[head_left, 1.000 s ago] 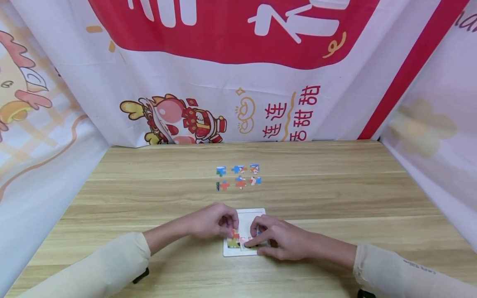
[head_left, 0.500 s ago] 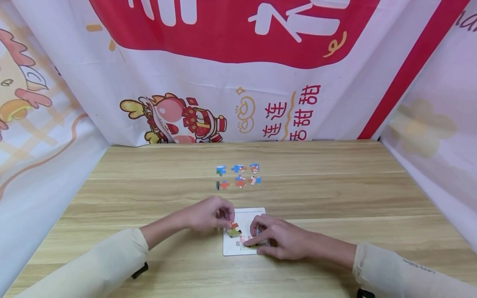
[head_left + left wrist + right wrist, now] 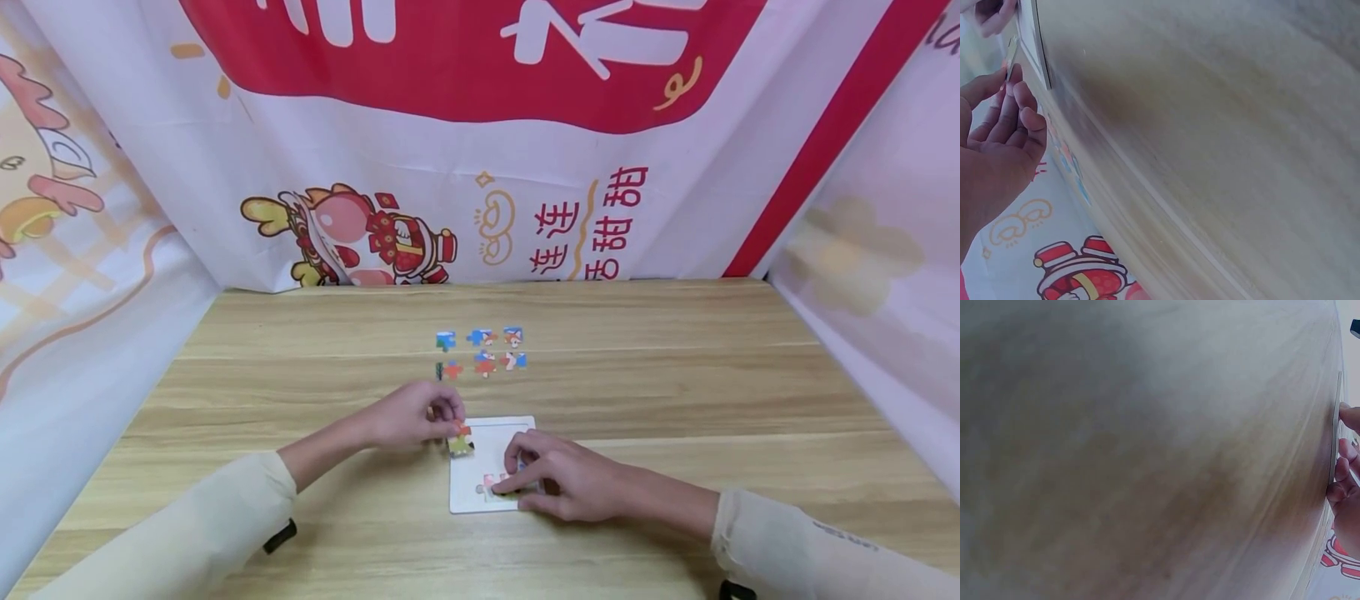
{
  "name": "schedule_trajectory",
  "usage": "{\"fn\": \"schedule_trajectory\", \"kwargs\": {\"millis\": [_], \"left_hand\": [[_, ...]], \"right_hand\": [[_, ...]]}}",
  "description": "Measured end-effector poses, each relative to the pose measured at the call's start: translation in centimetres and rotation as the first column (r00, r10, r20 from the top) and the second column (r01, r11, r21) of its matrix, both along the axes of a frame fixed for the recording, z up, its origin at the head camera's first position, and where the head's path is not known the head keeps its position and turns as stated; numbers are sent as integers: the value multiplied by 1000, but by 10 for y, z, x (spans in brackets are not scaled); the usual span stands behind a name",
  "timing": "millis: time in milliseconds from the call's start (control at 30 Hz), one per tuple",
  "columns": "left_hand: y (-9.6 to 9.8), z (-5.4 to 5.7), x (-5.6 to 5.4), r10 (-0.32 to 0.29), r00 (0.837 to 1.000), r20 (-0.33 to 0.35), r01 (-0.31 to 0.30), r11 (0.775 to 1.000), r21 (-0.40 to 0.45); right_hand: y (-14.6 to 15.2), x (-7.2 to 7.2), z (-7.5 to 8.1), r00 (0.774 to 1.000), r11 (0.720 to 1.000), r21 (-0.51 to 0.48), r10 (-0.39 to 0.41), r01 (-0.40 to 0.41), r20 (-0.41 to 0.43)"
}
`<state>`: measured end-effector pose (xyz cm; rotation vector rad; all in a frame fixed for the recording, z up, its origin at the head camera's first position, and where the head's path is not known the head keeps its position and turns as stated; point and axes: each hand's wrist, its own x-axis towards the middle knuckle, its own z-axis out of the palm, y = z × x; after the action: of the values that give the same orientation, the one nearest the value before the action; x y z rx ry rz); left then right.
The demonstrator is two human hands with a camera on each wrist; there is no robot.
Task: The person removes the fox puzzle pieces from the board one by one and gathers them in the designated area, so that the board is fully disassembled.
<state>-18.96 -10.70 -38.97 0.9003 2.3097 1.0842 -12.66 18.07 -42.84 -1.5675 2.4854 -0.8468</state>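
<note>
In the head view my left hand pinches a green-and-orange jigsaw piece between thumb and fingertips, tilted over the upper left corner of a white puzzle board. The left wrist view shows that piece edge-on at the fingertips. My right hand lies over the board's lower right side. Its outstretched index finger presses on pink-and-green jigsaw pieces along the board's bottom, and its palm partly hides them. In the right wrist view the right fingers are right at the board's edge.
Beyond the board, several loose jigsaw pieces lie in two rows on the wooden table. A printed white-and-red cloth hangs along the table's back edge, with more cloth at both sides.
My left hand has lifted the green-and-orange jigsaw piece away from the pieces at the board's bottom and drawn it up and left. The right hand has stayed in place.
</note>
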Motion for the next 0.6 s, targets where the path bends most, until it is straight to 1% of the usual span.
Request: {"fn": "schedule_trajectory", "kwargs": {"millis": [200,433,600], "left_hand": [[-4,-1,-8,72,997,-19,-72,997,7],[-7,-4,-16,107,993,-44,-106,994,29],[-11,-8,-22,159,986,-43,-157,987,41]], "right_hand": [[1,-1,0,1000,1000,-12,16,-16,-7],[1,-2,-1,999,999,-30,34,-35,-27],[1,-2,-1,999,999,-33,33,-34,-31]]}}
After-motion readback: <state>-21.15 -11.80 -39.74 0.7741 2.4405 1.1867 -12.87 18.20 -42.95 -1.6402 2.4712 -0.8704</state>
